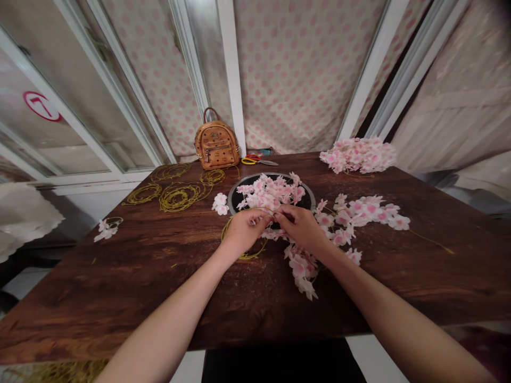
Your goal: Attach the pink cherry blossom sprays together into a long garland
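Note:
My left hand (247, 227) and my right hand (297, 223) meet at the near rim of a round dark inset (232, 199) in the table. Both are closed, fingertips pinched together on a thin greenish stem (261, 209). Just beyond them lies a heap of pink-and-white artificial blossoms (269, 190). From under my right hand a strand of artificial blossoms (301, 266) trails toward me, and more blossoms (369, 208) spread to the right. A loop of yellow-green wire (253, 256) hangs below my left hand. My fingers hide the exact point where the stem is held.
Several coils of yellow-green wire (181, 197) lie on the left of the wooden table (159, 287). A tan backpack (217, 144) and yellow-red scissors (259, 160) sit at the back. A blossom bunch (359, 155) is back right; small blossom clusters (220, 204) lie to the left.

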{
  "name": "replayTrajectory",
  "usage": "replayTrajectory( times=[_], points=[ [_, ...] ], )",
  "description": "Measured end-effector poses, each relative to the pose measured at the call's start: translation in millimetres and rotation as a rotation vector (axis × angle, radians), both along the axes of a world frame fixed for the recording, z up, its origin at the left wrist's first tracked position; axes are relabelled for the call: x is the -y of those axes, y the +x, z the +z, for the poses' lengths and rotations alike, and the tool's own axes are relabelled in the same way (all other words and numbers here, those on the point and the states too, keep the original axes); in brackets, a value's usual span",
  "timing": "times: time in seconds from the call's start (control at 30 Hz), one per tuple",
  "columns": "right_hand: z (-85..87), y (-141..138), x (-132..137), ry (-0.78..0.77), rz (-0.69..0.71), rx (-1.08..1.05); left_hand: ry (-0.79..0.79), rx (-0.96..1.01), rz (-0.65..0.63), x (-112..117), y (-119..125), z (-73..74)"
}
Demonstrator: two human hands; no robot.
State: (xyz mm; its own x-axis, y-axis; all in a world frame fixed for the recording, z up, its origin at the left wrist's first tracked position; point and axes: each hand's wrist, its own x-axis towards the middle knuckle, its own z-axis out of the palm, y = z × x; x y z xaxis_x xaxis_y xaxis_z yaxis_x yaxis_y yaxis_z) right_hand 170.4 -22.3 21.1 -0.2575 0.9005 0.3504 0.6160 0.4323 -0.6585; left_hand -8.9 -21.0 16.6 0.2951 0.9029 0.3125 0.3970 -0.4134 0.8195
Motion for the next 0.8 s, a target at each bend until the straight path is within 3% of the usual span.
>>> replayTrajectory(
  times=[0.17,0.5,0.8],
  points=[
    [-0.2,-0.6,0.6,0.012,0.015,0.007,0.023,-0.005,-0.005,2.7,0.7,1.4],
    [-2.6,-1.0,-1.8,-0.022,0.035,0.01,-0.123,0.155,0.02,1.8,2.7,-1.3],
    [-5.4,-1.9,-2.6,-0.058,0.053,-0.02,-0.118,0.087,-0.04,-1.3,-1.2,-2.6]
  ],
)
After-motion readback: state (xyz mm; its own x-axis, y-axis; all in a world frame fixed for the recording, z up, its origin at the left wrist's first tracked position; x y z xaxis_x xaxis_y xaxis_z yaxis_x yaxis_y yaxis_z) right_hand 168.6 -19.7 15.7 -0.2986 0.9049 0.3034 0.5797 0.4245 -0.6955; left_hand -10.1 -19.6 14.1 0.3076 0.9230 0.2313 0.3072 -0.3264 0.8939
